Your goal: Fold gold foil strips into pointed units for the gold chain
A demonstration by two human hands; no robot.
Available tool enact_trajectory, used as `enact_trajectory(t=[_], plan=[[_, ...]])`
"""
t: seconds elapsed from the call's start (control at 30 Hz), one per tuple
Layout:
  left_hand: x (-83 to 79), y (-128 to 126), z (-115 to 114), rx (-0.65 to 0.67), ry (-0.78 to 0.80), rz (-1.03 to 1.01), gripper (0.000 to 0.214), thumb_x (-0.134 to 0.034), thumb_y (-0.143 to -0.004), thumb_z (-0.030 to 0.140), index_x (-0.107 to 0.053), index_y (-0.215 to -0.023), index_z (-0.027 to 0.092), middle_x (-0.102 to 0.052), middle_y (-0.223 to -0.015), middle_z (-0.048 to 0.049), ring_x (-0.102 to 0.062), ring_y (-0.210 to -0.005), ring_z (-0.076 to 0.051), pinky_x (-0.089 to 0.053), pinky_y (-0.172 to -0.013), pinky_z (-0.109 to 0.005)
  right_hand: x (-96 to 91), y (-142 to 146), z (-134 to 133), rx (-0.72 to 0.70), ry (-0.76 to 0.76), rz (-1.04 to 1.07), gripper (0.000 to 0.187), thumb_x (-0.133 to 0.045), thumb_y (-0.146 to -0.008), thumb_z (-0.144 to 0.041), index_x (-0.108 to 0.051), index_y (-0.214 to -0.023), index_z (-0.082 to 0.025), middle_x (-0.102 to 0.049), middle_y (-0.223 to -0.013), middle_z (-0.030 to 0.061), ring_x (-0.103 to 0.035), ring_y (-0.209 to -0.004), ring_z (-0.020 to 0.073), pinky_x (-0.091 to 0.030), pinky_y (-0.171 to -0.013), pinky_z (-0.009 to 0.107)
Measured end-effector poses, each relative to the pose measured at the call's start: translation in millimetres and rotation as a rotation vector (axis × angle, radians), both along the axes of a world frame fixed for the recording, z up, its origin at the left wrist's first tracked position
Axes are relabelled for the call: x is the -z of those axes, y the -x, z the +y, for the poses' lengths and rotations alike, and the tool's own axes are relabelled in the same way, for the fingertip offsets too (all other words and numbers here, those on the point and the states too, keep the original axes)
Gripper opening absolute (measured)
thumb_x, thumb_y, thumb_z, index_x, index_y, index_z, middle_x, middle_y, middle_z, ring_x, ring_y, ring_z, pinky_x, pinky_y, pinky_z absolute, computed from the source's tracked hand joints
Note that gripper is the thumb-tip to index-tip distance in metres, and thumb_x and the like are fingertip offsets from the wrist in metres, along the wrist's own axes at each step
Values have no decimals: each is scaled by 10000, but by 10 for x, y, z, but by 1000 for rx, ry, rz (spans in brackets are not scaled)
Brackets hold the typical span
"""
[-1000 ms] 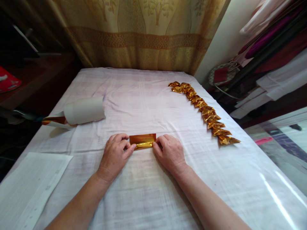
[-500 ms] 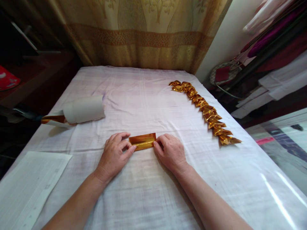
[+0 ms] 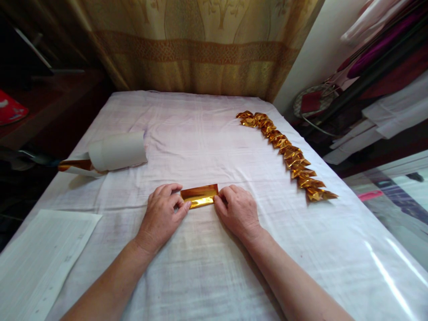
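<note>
A small folded strip of shiny gold foil paper lies on the white cloth, a lengthwise crease running along it. At its left end, my left hand pinches it, the thumb near the front corner and the fingers curled behind. My right hand grips the other end between thumb and bent fingers. Both hands rest low on the cloth. To the right, a curving row of folded gold foil pieces overlaps like a chain.
A pale paper roll with gold foil showing at its end lies at the left. Nearer sits a flat white sheet. The white cloth covers the table up to the curtain. Clothes hang at right.
The foil strip's front edge appears flatter and catches more light. Both hands stay at its ends with almost the same grip; the view has shifted slightly.
</note>
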State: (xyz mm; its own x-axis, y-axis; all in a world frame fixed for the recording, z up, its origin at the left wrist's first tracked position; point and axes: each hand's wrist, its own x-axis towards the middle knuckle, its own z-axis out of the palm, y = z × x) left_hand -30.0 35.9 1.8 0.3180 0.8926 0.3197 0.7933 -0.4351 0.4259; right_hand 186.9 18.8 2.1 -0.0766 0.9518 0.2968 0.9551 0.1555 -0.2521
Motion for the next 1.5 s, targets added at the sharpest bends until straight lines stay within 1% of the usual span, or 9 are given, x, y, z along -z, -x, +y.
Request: enact_trajectory(t=[0.23,0.43,0.67,0.77,0.93,1.03,1.23,1.37,1.5], plan=[[-23,-24,-5,-9,8,16,226,-626,-851,257,-578,-635,212,-671,-1101,-77,-579,-1079,-288,-462,-933,-464,11,5,-3,5,3,-4,189,-597,-895,-269,-590,-716,-210,-638,-734,39,-543,-711,189,-295,-668,315],[-17,-20,-20,-24,27,35,180,-644,-835,249,-554,-685,210,-657,-1133,-84,-565,-1117,-287,-451,-952,-451,39,-7,-24,10,5,64,96,-586,-910,-264,-651,-945,-203,-658,-828,29,-567,-766,189,-311,-691,299],[21,-19,-28,-56,9,69,99,-653,-838,240,-558,-858,226,-644,-1202,-79,-551,-1165,-284,-436,-966,-449,-93,57,-27,37,111,22,121,-596,-911,-285,-671,-844,-218,-656,-854,32,-572,-773,176,-290,-677,303],[28,-28,-31,-57,0,95,97,-654,-845,250,-559,-845,227,-640,-1208,-80,-548,-1172,-286,-426,-974,-455,-141,167,-24,109,129,-26,216,-638,-879,-418,-654,-815,-212,-642,-836,47,-572,-787,199,-280,-684,318],[38,-29,-28,-57,-4,99,128,-672,-842,264,-552,-821,225,-639,-1215,-79,-544,-1182,-287,-419,-981,-454,-113,305,-23,198,95,-78,443,-678,-801,-619,-645,-895,-188,-644,-903,86,-572,-861,251,-281,-714,340],[41,-23,-26,-56,-4,91,120,-672,-840,257,-558,-817,226,-642,-1216,-77,-542,-1185,-284,-420,-981,-450,-85,286,-34,205,97,-55,400,-696,-813,-580,-642,-904,-194,-646,-910,75,-572,-873,249,-281,-723,340],[49,-10,-15,-44,1,73,93,-659,-849,243,-573,-816,223,-647,-1199,-71,-551,-1168,-276,-428,-979,-452,-74,100,-52,119,147,27,125,-628,-928,-329,-647,-881,-215,-655,-914,42,-580,-867,206,-287,-735,319],[8,-17,-43,-36,-40,87,64,-636,-868,241,-613,-815,213,-649,-1185,-85,-556,-1152,-278,-435,-973,-455,-54,37,-45,98,144,29,100,-606,-941,-273,-653,-875,-214,-656,-900,38,-578,-863,198,-290,-726,310],[-60,-102,-152,123,-199,121,153,-564,-933,256,-713,-969,251,-635,-1253,-81,-530,-1206,-273,-359,-1060,-487,-38,49,-42,111,128,30,121,-618,-938,-298,-657,-860,-214,-657,-889,35,-578,-847,195,-288,-723,312]])
